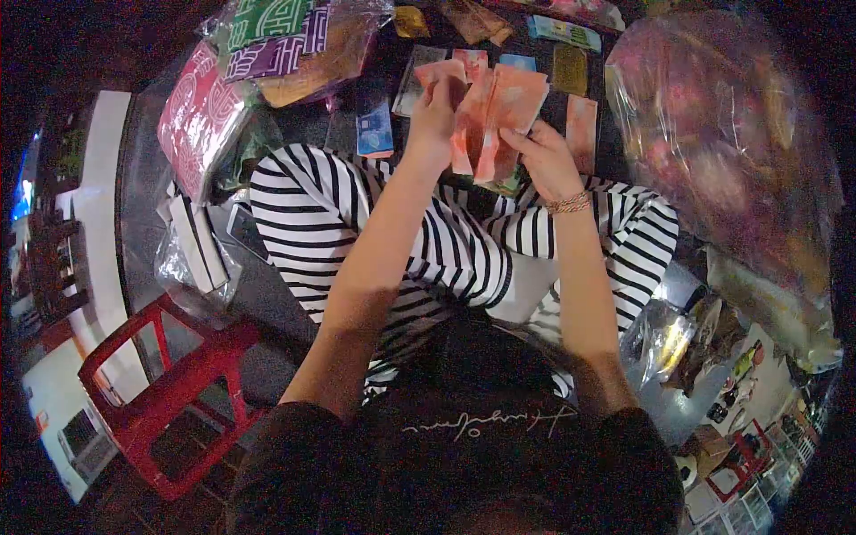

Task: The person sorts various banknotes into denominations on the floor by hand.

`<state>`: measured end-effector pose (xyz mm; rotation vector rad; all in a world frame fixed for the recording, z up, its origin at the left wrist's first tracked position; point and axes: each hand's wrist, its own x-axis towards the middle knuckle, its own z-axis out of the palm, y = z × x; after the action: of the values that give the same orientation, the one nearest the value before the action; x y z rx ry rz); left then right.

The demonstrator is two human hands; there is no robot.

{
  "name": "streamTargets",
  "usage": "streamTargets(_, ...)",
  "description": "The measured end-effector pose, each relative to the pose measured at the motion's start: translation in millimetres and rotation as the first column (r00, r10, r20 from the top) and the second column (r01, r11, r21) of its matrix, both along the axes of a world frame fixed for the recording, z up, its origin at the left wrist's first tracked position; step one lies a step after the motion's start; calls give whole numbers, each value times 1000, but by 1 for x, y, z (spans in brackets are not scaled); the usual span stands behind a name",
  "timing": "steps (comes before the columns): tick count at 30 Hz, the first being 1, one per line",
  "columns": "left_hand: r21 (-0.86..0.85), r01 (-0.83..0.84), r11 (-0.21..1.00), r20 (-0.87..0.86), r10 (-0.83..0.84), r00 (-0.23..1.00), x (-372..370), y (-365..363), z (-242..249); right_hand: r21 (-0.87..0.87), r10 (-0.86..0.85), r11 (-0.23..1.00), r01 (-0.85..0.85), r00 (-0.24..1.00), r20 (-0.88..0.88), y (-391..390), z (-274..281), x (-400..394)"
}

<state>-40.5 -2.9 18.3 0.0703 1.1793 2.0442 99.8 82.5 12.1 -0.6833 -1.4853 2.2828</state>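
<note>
Several orange-red paper sheets (514, 98) are fanned out above my crossed legs in striped trousers. My right hand (544, 156) pinches the right part of them near its lower edge, thumb on top. At the left end, my left hand (434, 116) has its fingers closed on a piece of the same orange-red paper. Blue paper packs (374, 129) lie just left of my left hand, and another orange-red stack (581, 125) lies right of my right hand. Beyond the hands is a gold-coloured pack (571, 71).
Plastic-wrapped patterned packs (203, 120) lie at the upper left. A large clear bag with pink contents (713, 134) stands at the right. A red plastic stool (192, 374) is at the lower left, and a crumpled clear bag (664, 343) at the lower right.
</note>
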Motion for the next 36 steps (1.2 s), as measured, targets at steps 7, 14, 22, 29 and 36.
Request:
streamTargets(7,-146,94,985,-8,-96,995,-1,-4,2,-235,13,971,-41,993,-120,-5,12,1)
streamTargets(14,81,109,991,3,-110,994,1,-7,-1,-262,-71,965,23,982,-176,-5,11,-1)
streamTargets(22,85,168,982,-78,-162,984,8,-3,-6,-128,-121,986,110,989,-87,-10,-2,-7)
streamTargets(29,-80,-47,996,6,48,999,2,-2,4,-131,-51,991,40,995,-83,-4,5,-3)
streamTargets(36,-158,18,987,25,-14,1000,-4,-1,-5,-240,90,966,-93,996,-22,6,11,5)
